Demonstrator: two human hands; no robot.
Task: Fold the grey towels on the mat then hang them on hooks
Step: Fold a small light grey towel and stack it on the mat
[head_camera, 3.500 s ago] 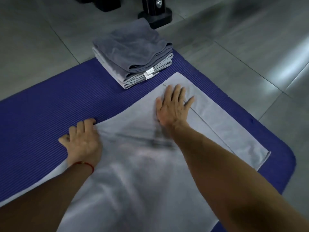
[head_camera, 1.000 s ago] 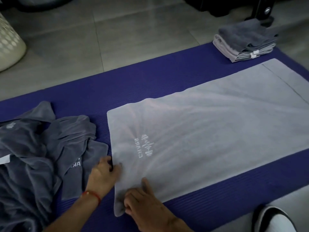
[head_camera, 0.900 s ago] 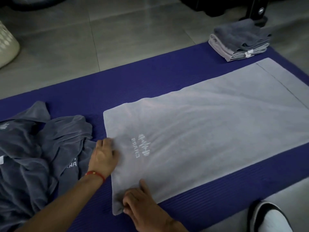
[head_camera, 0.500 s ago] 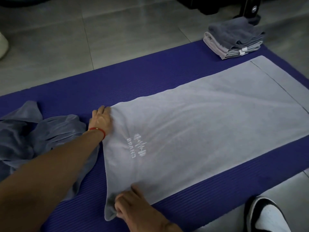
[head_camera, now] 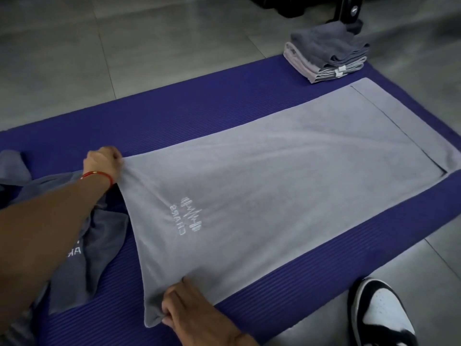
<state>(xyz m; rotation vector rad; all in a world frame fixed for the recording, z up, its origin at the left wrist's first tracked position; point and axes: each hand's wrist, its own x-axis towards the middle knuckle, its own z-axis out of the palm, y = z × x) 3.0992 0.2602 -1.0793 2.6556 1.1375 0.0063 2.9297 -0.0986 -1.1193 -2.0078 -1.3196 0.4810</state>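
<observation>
On tile floor (head_camera: 154,53): purple mat (head_camera: 224,106).

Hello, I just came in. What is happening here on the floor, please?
A person is folding towels on a ribbed purple mat. The left hand grips the far corner of a spread light grey towel, and the right hand pinches the near corner; that short edge is lifted slightly. A stack of folded grey towels sits at the mat's far end. Crumpled dark grey towels lie beside the left arm, not yet folded.
</observation>
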